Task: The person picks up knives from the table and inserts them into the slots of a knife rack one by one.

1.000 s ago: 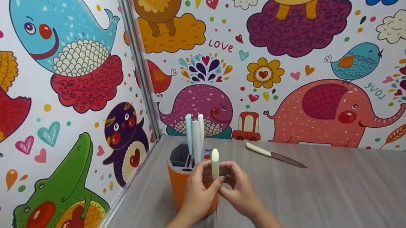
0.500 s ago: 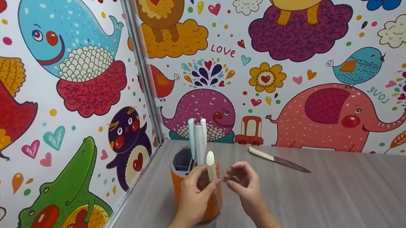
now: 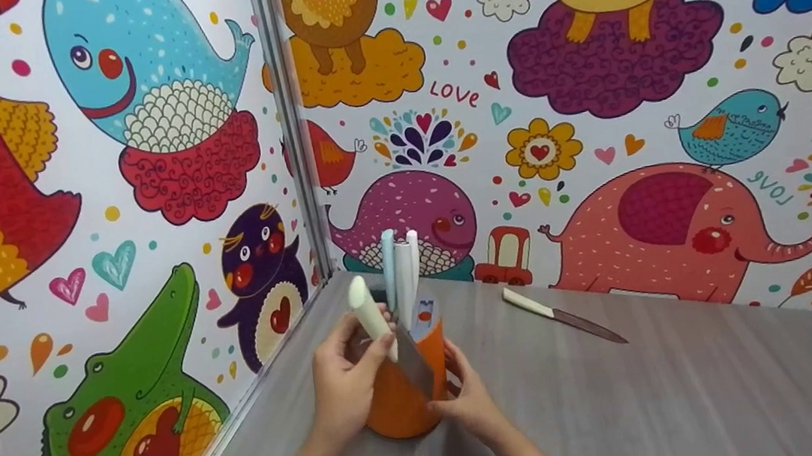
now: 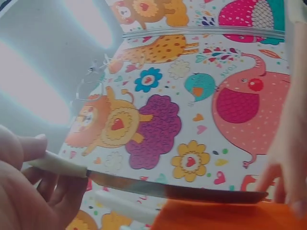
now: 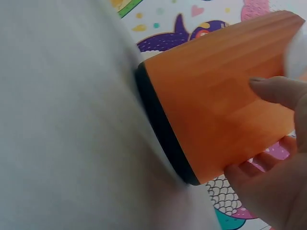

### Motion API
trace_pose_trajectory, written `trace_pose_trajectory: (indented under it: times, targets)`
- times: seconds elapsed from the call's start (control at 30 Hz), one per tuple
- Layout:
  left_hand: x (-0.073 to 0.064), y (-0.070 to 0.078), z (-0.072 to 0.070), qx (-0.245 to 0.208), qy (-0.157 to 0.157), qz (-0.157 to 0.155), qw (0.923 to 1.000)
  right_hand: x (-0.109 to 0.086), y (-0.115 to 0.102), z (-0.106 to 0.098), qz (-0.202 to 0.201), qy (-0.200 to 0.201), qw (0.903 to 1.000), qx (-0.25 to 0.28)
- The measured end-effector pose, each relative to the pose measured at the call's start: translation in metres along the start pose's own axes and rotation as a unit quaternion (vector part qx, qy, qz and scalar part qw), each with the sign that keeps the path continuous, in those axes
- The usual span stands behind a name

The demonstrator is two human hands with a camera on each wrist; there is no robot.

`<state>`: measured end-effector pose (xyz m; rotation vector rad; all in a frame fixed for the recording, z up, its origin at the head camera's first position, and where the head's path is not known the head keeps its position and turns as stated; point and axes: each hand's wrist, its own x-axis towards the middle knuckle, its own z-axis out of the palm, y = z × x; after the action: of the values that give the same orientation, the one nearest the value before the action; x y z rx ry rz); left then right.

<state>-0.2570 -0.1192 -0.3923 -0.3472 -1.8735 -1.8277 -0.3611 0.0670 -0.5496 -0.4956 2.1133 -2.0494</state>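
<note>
Left hand (image 3: 343,382): thumb and fingers pinching the held knife (image 3: 372,313) by its pale handle.
Blade: slanting down rightward before the orange block (image 3: 401,413); touching or not, I can't tell.
Handles (image 3: 404,277): poking from the block's top.
Right hand (image 3: 472,401): thumb and fingers curved round the block's right side.
Loose knife (image 3: 565,317): on the grey table (image 3: 665,397), far right.
</note>
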Motion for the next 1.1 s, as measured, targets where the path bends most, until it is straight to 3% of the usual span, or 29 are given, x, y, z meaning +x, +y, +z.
trace_pose_trajectory:
  times: [0.17,0.3,0.4,0.47,0.57,0.73,0.93,1.1]
  targets:
    - [-0.003,0.021,-0.014,-0.033,0.079,0.011,0.9963,-0.002,-0.001,0.003,0.034,0.017,0.9979,-0.053]
    - [-0.004,0.034,-0.024,-0.103,0.135,0.089,0.9814,-0.002,-0.002,0.002,0.036,0.033,0.9968,-0.063]
    - [0.000,0.038,-0.028,-0.123,0.174,0.158,0.9641,-0.001,-0.002,0.002,0.035,0.037,0.9966,-0.064]
    - [0.005,0.039,-0.028,-0.117,0.184,0.189,0.9574,-0.001,-0.002,0.003,0.033,0.035,0.9968,-0.064]
    - [0.016,0.038,-0.026,-0.082,0.169,0.183,0.9650,-0.002,-0.001,0.004,0.036,0.037,0.9964,-0.068]
    - [0.033,0.041,-0.020,0.000,0.119,0.134,0.9839,-0.005,0.000,0.004,0.030,0.040,0.9961,-0.073]
    - [0.050,0.050,-0.011,0.043,0.068,0.105,0.9912,-0.006,-0.002,0.006,0.009,0.032,0.9972,-0.067]
    - [0.062,0.053,-0.009,0.070,0.053,0.082,0.9927,-0.007,0.000,0.012,0.017,0.036,0.9967,-0.070]
